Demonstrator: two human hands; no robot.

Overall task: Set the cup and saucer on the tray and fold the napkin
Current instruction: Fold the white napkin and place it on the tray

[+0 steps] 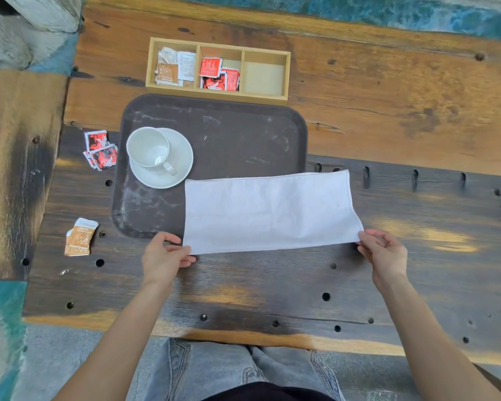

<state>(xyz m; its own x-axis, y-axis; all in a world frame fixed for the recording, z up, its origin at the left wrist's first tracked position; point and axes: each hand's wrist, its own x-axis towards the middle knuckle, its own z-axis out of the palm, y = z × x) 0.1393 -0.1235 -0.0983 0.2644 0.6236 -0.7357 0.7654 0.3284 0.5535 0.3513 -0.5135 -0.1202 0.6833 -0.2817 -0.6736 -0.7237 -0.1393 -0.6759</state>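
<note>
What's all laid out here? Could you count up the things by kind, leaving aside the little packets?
Cup: 1
Saucer: 1
Tray: 1
Napkin: 1
Wooden box with three compartments: 1
Total: 5

The packets, loose and in the box, overlap too much to count.

The napkin point(269, 212) hides the near right corner of the tray point(214, 131). The words on the packets point(219, 73) in the box point(217, 68) are too small to read.
</note>
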